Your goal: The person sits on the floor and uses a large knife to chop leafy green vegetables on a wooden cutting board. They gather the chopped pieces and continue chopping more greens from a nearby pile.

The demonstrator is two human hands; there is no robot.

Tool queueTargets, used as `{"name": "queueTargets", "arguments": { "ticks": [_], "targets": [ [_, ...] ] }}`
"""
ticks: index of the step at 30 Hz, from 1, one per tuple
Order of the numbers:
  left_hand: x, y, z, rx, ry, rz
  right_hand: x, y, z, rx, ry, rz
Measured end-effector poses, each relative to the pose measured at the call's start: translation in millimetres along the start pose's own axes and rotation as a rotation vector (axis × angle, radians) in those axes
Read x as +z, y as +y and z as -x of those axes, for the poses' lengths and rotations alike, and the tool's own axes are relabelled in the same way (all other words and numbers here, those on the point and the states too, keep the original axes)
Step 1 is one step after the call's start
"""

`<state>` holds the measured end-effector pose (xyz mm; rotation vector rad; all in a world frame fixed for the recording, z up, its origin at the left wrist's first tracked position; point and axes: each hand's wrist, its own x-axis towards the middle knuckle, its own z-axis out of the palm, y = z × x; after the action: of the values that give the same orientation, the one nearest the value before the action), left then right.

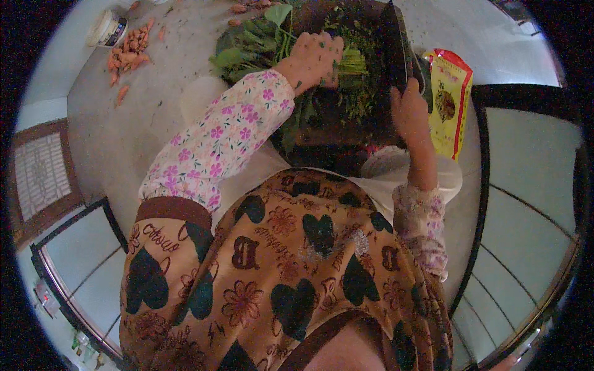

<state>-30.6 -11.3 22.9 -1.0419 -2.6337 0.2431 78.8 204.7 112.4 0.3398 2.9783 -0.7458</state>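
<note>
On a dark cutting board (315,135), my left hand (314,60) is closed around a bunch of leafy greens (354,62), whose cut stem ends point right. Broad green leaves trail from the bunch to the left of that hand. My right hand (409,111) grips the handle of a large dark cleaver (394,46), its blade upright near the board's right side, apart from the bunch. Finely chopped greens (356,102) lie between the bunch and the blade. Bits of green stick to the back of my left hand.
A yellow and red packet (447,102) lies on the floor right of the board. At far left, a pile of orange-red roots (131,52) lies beside a white tub (107,28). More roots (244,7) lie beyond the leaves. Light trousers (383,172) show close to the board.
</note>
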Motion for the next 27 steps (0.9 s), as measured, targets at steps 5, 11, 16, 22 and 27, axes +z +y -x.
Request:
{"name": "queueTargets", "arguments": {
  "ticks": [5,11,16,22,27],
  "targets": [
    [10.4,5.7,0.8,0.017,0.030,-0.416,9.1,5.7,-26.7,-0.100,0.078,-0.058],
    [-5.0,2.6,1.9,0.038,0.046,0.093,-60.2,-60.4,26.6,-0.214,0.274,-0.237],
    [-29.2,9.0,-9.1,-0.094,-0.074,0.297,-4.6,-31.1,36.2,-0.326,0.420,-0.136],
    [-19.6,23.6,2.2,-0.074,-0.205,0.124,-12.5,-32.6,42.8,-0.281,0.305,-0.208],
    [-28.2,21.9,8.2,-0.020,0.018,0.182,28.6,-9.9,24.2,-0.249,0.336,-0.262]
  ]
}}
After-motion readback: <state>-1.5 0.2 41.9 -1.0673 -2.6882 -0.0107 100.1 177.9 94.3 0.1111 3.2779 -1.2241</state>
